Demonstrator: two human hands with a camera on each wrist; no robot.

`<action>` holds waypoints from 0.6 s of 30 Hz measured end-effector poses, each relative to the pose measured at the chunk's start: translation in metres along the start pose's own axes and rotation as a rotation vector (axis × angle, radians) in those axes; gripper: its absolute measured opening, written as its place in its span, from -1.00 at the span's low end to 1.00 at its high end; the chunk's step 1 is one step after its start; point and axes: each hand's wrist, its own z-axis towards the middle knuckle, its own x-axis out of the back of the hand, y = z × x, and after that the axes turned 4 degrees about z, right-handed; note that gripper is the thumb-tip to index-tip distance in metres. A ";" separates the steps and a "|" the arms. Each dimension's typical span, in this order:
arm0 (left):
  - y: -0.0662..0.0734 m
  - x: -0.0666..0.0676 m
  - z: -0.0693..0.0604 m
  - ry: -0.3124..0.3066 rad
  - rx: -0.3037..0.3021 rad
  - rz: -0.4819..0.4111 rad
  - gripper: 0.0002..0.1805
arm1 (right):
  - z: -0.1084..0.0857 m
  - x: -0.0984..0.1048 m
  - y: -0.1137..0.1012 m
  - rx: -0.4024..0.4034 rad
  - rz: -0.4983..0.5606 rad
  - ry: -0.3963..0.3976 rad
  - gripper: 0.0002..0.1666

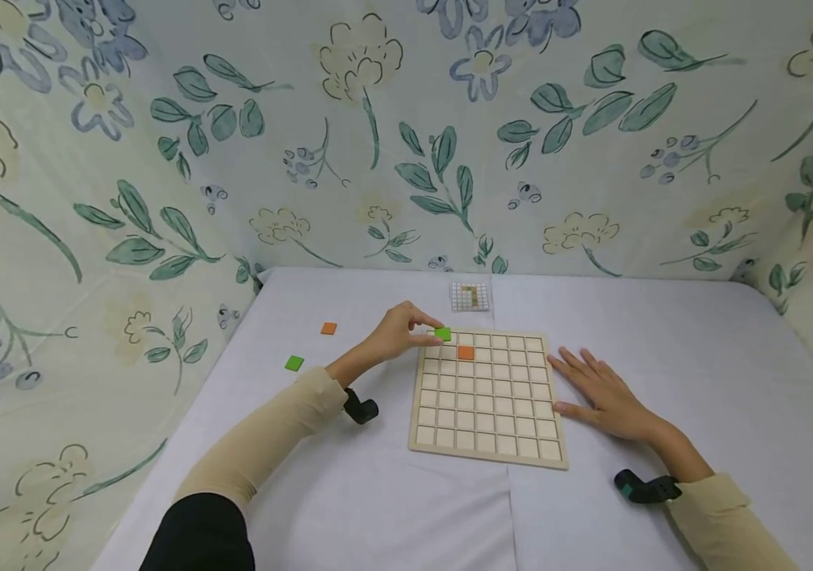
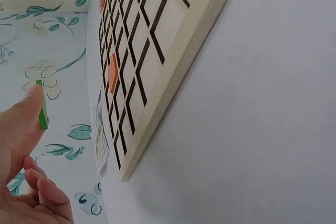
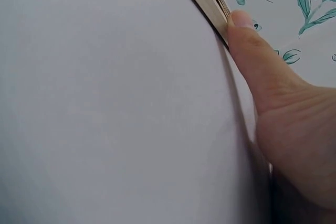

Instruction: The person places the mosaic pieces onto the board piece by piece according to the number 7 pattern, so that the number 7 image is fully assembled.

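Note:
Between thumb and fingertips my left hand [image 1: 396, 331] pinches a green square tile [image 1: 442, 334], held above the far left corner of a wooden grid board [image 1: 489, 453]. The left wrist view shows the same green tile [image 2: 43, 106] edge-on, raised off the board. One orange tile [image 1: 465, 353] lies in a cell near the board's far side. Against the board's right edge, my right hand [image 1: 609, 400] rests with fingers spread and straight. Its thumb [image 3: 257, 51] touches the board's side in the right wrist view.
Left of the board, an orange tile [image 1: 329, 327] and a green tile [image 1: 294, 363] lie on the white cloth. Behind the board is a small card [image 1: 469, 297] printed with a coloured grid. A floral curtain [image 1: 406, 143] hangs behind the table.

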 end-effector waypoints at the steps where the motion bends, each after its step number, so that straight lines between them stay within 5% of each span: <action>1: 0.002 -0.002 0.002 -0.005 0.005 -0.006 -0.66 | 0.000 0.000 0.000 0.002 -0.001 0.001 -0.07; 18: 0.031 -0.040 0.026 -0.057 0.003 -0.066 -0.69 | 0.000 -0.001 0.002 0.012 -0.007 0.008 -0.08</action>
